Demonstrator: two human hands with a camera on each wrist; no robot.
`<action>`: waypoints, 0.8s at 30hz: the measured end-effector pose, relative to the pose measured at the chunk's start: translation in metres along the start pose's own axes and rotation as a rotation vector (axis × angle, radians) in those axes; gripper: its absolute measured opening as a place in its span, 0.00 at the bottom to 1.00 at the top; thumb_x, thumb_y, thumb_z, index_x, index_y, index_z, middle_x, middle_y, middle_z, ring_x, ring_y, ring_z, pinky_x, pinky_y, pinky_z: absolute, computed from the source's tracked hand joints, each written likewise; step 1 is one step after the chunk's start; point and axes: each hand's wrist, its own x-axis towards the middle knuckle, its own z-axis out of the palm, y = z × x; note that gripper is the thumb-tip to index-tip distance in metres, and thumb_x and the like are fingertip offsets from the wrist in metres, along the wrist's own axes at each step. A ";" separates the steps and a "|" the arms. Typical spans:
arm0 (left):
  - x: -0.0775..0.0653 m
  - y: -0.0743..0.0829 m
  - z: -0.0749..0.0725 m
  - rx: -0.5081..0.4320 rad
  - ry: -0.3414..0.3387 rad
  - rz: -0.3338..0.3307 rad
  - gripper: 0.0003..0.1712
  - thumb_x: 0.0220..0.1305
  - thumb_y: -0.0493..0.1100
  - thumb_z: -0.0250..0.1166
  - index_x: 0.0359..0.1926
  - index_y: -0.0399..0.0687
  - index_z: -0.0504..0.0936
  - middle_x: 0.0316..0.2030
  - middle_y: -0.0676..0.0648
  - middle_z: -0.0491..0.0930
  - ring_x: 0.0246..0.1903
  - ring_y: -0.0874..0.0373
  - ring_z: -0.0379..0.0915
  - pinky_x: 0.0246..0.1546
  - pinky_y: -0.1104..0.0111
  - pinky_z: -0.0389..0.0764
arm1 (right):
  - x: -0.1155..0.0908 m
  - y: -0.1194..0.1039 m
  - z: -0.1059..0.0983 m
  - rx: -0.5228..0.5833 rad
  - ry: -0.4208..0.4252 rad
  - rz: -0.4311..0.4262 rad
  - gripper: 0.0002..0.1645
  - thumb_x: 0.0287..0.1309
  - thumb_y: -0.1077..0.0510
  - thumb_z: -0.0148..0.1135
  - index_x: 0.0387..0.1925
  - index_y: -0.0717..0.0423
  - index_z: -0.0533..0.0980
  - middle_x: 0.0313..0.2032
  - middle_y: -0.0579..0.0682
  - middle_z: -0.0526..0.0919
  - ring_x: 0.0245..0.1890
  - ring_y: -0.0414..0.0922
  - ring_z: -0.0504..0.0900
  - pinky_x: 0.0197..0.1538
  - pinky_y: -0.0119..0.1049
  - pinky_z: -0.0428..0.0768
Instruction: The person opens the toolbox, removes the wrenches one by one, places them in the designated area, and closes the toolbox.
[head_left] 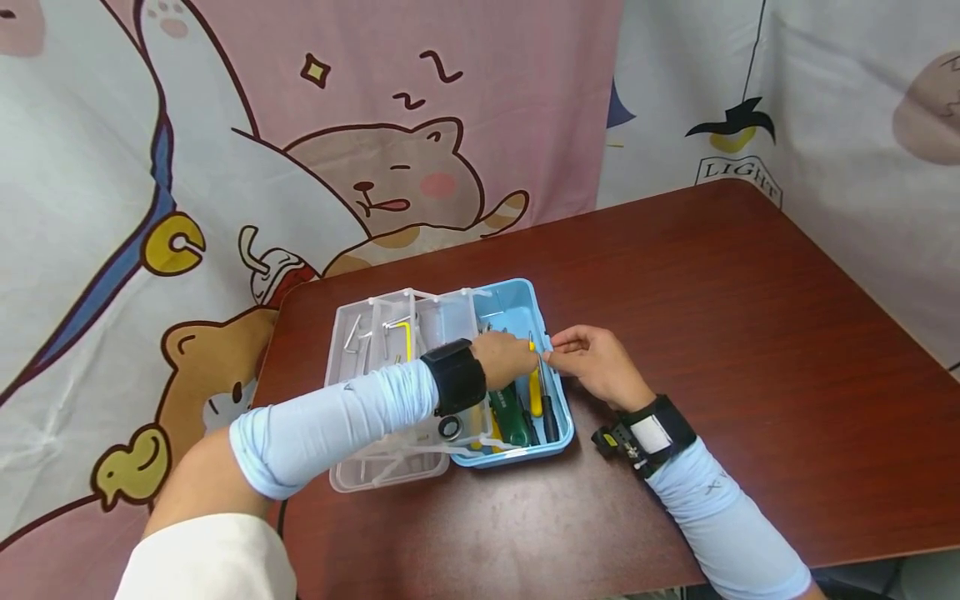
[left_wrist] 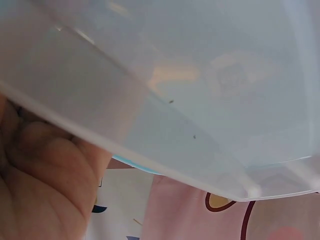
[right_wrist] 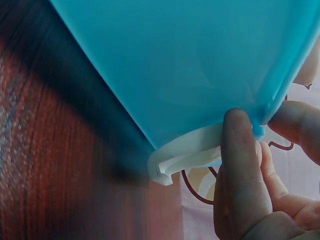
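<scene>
Toolbox [head_left: 517, 306] in blue, open on the bench [head_left: 712, 350], clear lid [head_left: 349, 473] folded out to the left, probably for easy reach of the yellow handle [head_left: 535, 393] and green tool [head_left: 511, 421] inside. Right hand [head_left: 597, 367] at the right wall, fingers [right_wrist: 241, 167] pinching the white clip [right_wrist: 190, 142] beside the rim, seemingly to steady that side. Left hand [head_left: 504, 359] over the tools, just beside the other hand; fingertips hidden, so cannot tell whether grasping or released.

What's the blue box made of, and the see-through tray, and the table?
The blue box looks like smooth, slightly glossy plastic: evenly colored walls with rounded corners. The see-through tray seems plastic too, shiny and cloudy: things show through it. The table has brown grain and soft shine, so maybe wood, or just a wood-look covering.
</scene>
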 end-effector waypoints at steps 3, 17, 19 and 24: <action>0.003 -0.002 0.007 0.011 0.036 0.025 0.12 0.74 0.41 0.65 0.55 0.49 0.84 0.46 0.48 0.85 0.38 0.54 0.78 0.42 0.69 0.82 | 0.000 0.000 0.000 -0.004 -0.003 -0.001 0.20 0.62 0.57 0.73 0.49 0.66 0.80 0.44 0.59 0.86 0.41 0.49 0.85 0.42 0.36 0.85; 0.010 0.005 0.000 0.049 -0.098 -0.029 0.15 0.74 0.42 0.65 0.58 0.52 0.83 0.48 0.51 0.85 0.39 0.56 0.78 0.45 0.68 0.83 | 0.000 0.002 -0.001 -0.029 0.004 0.002 0.20 0.62 0.56 0.73 0.49 0.65 0.80 0.43 0.58 0.86 0.42 0.49 0.85 0.42 0.37 0.85; 0.011 0.006 0.000 0.050 -0.112 -0.033 0.15 0.74 0.42 0.65 0.58 0.51 0.83 0.48 0.51 0.85 0.39 0.56 0.77 0.45 0.67 0.83 | 0.000 0.002 -0.001 -0.024 0.004 0.002 0.20 0.62 0.56 0.74 0.49 0.65 0.80 0.43 0.58 0.86 0.42 0.49 0.85 0.42 0.36 0.85; 0.011 0.008 0.000 0.021 -0.133 -0.057 0.12 0.75 0.40 0.63 0.56 0.50 0.82 0.42 0.50 0.83 0.36 0.55 0.74 0.42 0.68 0.82 | 0.000 0.002 0.000 -0.023 0.003 -0.003 0.20 0.62 0.56 0.74 0.49 0.65 0.80 0.44 0.58 0.87 0.42 0.49 0.85 0.42 0.37 0.85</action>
